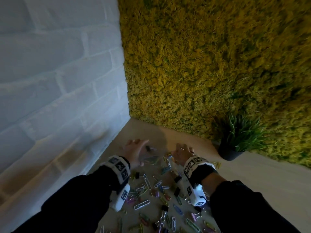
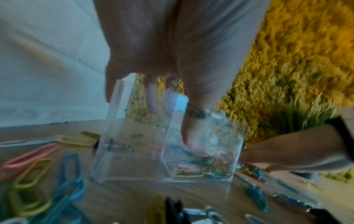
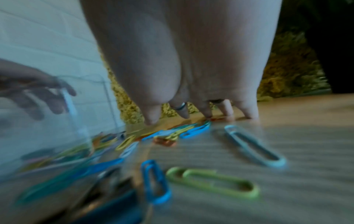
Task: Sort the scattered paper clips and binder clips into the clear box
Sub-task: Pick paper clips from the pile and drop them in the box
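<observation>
The clear box (image 1: 150, 158) (image 2: 134, 166) stands on the wooden table, split into two compartments. Coloured paper clips (image 2: 203, 165) lie in its right one and a binder clip (image 2: 118, 146) in its left one. My left hand (image 1: 141, 146) (image 2: 151, 109) hovers over the box's open top with fingers spread downwards, holding nothing I can make out. To the right of the box, my right hand (image 1: 182, 151) (image 3: 201, 116) has its straight fingertips (image 3: 151, 119) on the table beside a small heap of paper clips (image 3: 191, 130). Scattered paper clips (image 1: 142, 204) and black binder clips (image 1: 164, 208) cover the table nearer to me.
A white brick wall (image 1: 58, 98) borders the table on the left and a yellow-green moss wall (image 1: 210, 64) closes the back. A plant in a dark pot (image 1: 230, 153) stands at the back right. Bare tabletop (image 1: 260, 179) lies to the right of my right arm.
</observation>
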Available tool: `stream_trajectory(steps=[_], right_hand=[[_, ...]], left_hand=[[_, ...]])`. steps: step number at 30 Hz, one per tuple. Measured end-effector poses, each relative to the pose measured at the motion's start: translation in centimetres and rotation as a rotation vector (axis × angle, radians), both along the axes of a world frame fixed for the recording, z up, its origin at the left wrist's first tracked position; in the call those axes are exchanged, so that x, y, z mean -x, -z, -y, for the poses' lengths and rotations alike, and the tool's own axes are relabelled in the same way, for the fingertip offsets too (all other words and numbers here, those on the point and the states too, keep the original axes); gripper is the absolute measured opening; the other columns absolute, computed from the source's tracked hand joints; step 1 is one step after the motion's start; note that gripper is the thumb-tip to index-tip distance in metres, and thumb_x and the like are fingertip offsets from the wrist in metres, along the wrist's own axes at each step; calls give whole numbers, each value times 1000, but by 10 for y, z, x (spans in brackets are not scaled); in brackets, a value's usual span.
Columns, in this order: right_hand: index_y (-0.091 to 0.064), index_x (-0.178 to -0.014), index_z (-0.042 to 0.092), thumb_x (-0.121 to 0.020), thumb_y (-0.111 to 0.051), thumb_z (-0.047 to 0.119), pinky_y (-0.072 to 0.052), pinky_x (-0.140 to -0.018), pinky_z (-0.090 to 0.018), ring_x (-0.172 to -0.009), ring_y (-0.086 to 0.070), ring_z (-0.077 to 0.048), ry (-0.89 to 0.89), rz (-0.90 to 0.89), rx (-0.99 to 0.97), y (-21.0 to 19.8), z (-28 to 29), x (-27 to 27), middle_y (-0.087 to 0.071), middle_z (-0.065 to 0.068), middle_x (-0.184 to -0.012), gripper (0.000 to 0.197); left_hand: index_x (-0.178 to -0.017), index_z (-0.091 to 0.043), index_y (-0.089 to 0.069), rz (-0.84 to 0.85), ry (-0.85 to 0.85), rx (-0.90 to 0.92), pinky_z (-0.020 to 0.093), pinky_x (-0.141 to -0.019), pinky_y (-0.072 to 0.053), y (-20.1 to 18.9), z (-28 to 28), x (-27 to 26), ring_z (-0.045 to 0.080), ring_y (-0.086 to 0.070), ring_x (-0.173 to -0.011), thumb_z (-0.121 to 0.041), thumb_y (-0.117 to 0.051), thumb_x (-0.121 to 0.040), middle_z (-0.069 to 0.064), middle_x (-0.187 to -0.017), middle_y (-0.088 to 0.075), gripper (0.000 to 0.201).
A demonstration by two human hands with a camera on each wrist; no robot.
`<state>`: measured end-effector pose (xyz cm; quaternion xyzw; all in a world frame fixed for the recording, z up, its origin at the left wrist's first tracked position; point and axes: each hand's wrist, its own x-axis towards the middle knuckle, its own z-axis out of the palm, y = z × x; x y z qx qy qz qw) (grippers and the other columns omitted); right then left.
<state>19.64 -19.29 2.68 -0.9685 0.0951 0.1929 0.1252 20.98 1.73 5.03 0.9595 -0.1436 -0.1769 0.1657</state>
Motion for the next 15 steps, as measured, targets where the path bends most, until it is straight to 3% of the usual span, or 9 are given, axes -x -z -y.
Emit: stream_trajectory(steps=[2,4,5,6,8,9,11,13,15], right_hand=[[-31,-141,24,-91,-34,54,-27,-111,-48,-136,-18,-39,-21,-52,49,20,-6,-2,-20,-12,-150,59],[-51,-131,22,-83,-40,66,-41,-102,-43,-128,-41,-35,-102,-21,107,28,-16,5,-40,-16,-143,66],[-57,-126,19,-85,-42,63,-47,-95,-42,-120,-51,-33,-145,14,152,20,-22,12,-49,-16,-136,62],[-56,-126,12,-93,-39,48,-47,-94,-43,-117,-53,-34,-223,-52,169,13,-28,15,-50,-18,-134,52],[-51,-127,3,-98,-34,20,-44,-96,-43,-120,-51,-34,-288,6,94,9,-37,5,-49,-17,-135,37],[-50,-127,4,-98,-34,20,-45,-96,-44,-122,-50,-33,-251,50,61,2,-40,-5,-48,-15,-135,37],[-40,-137,14,-99,-33,30,-39,-105,-48,-134,-34,-34,-230,137,31,-7,-53,-30,-31,-10,-148,42],[-27,-145,22,-99,-30,37,-24,-114,-50,-142,-14,-35,-294,43,-2,-2,-72,-48,-12,-9,-157,48],[-24,-146,19,-98,-33,39,-19,-116,-47,-143,-11,-35,-360,-26,69,11,-86,-46,-12,-12,-157,53]], left_hand=[[-139,-22,-33,65,-22,119,43,-103,-38,6,-6,-5,30,-49,-121,-11,-74,-72,8,-115,-56,79],[-135,-22,-40,164,-72,204,34,-91,-45,-4,-20,-7,25,-54,-111,-14,-76,-70,6,-112,-58,75],[-134,-22,-42,210,-116,253,30,-85,-44,-12,-28,-11,23,-53,-109,-16,-77,-69,5,-114,-55,74],[-132,-23,-44,249,-162,305,30,-81,-43,-23,-35,-14,22,-51,-108,-18,-78,-68,4,-115,-53,73],[-129,-23,-47,316,-216,378,32,-83,-44,-45,-49,-22,23,-49,-105,-20,-81,-67,2,-111,-51,71],[-128,-23,-47,344,-227,391,32,-83,-43,-55,-55,-27,23,-50,-103,-20,-81,-66,0,-108,-51,70],[-126,-23,-48,364,-251,401,29,-80,-40,-71,-61,-37,23,-50,-100,-19,-82,-66,-2,-106,-51,69],[-125,-25,-48,356,-273,410,30,-79,-40,-82,-63,-43,21,-50,-97,-21,-82,-66,-3,-105,-52,69],[-125,-25,-49,339,-272,415,30,-76,-39,-87,-64,-46,19,-49,-94,-21,-83,-65,-4,-104,-52,69]])
